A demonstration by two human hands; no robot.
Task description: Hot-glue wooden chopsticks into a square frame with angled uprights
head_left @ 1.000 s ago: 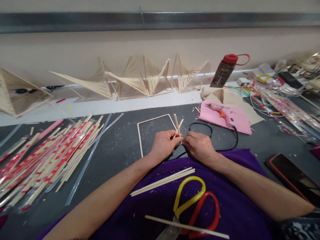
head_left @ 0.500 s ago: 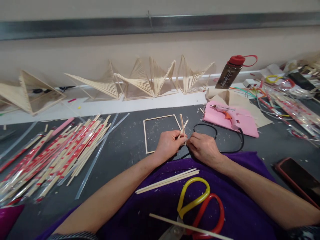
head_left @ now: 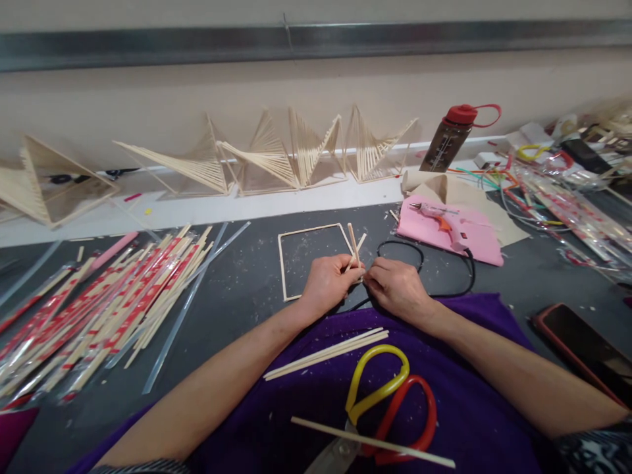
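A square frame of thin wooden sticks (head_left: pixel 281 266) lies on the dark table, its near right corner hidden by my hands. My left hand (head_left: pixel 326 283) pinches a wooden stick (head_left: pixel 352 242) that stands nearly upright at that corner. Another stick (head_left: pixel 363 242) leans across behind it. Close by on the right, my right hand (head_left: pixel 397 286) has its fingers closed and its fingertips at the same corner; whatever they grip is hidden. On the purple cloth (head_left: pixel 474 368) in front lie several loose sticks (head_left: pixel 326 353) and scissors (head_left: pixel 351 388) with a yellow and a red handle, one stick (head_left: pixel 395 446) across them.
A pink glue gun (head_left: pixel 451 227) rests on pink foam (head_left: pixel 415 226), its black cord (head_left: pixel 473 276) looping behind my right hand. Packaged sticks (head_left: pixel 123 309) cover the left. Finished stick models (head_left: pixel 266 158), a bottle (head_left: pixel 447 146) and a phone (head_left: pixel 582 349) surround the work area.
The whole view has shifted slightly, so everything appears a little further left. Both hands stay at the frame's corner, with my right fingertips moved only slightly.
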